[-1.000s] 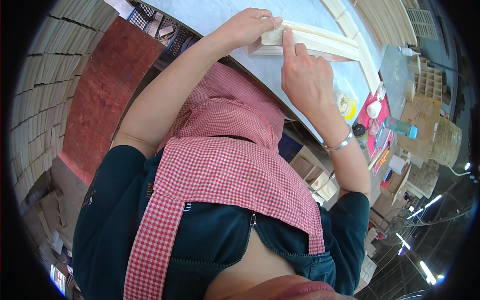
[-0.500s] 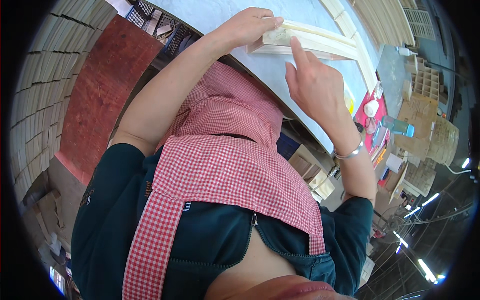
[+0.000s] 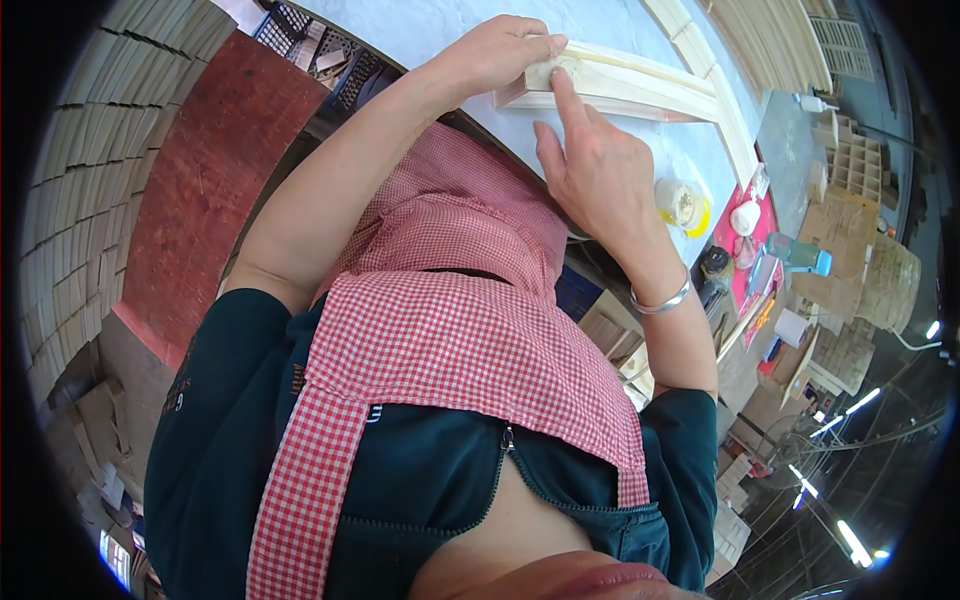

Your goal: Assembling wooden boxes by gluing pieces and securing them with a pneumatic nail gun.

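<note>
A pale wooden piece (image 3: pixel 640 88), long and box-like, lies on the light marbled tabletop. My left hand (image 3: pixel 497 55) closes on its left end, thumb along the top edge. A whitish smear like filler (image 3: pixel 545 74) shows on the wood beside that thumb. My right hand (image 3: pixel 603 165) holds nothing; its index finger is stretched out, with the tip touching the smear. Its thumb stands apart, and the other fingers are partly curled and hard to see. To the right of this hand is a small tub (image 3: pixel 683 205) with a yellow lower rim and pale contents.
Long pale wood strips (image 3: pixel 710 75) lie across the table's far side. On the right, a pink mat (image 3: pixel 735 225) carries a white bottle, and a clear bottle with a blue cap (image 3: pixel 800 256) lies close by. Stacked boards (image 3: pixel 85 180) and a red-brown panel (image 3: pixel 220 190) stand at left.
My right hand has moved left along the wood, bringing its index fingertip nearer my left thumb. The tub that it covered now shows. My left hand and the wooden piece stay put.
</note>
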Tool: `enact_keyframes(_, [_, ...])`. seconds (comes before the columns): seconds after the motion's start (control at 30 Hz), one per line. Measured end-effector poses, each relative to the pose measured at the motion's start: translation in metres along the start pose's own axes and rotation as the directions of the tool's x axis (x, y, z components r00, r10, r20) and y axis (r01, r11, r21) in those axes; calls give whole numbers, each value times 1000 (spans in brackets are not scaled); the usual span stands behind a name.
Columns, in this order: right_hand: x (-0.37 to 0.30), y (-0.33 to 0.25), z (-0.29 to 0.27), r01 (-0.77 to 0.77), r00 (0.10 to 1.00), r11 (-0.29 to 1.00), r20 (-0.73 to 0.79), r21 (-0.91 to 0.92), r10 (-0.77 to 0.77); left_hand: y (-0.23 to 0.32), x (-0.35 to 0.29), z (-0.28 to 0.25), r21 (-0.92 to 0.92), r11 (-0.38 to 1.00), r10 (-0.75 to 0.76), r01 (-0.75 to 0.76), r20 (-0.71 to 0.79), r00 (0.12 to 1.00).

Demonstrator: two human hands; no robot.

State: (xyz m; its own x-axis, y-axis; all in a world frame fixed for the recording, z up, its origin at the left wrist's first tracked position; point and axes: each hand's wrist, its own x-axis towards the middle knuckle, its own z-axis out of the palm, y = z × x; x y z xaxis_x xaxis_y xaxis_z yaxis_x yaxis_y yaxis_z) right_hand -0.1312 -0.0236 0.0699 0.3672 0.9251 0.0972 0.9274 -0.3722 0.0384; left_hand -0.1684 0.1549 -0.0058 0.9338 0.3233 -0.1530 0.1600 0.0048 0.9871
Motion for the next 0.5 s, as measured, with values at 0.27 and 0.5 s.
enact_keyframes(0.27, [-12,6,5,3,995,992,-97,125,9,0,2,0,0,1000,-12,12,-3,1000])
enact_keyframes(0.5, [-5,1,16,-142,986,984,-69,107,149,1,2,0,-12,1000,-18,18,-15,1000])
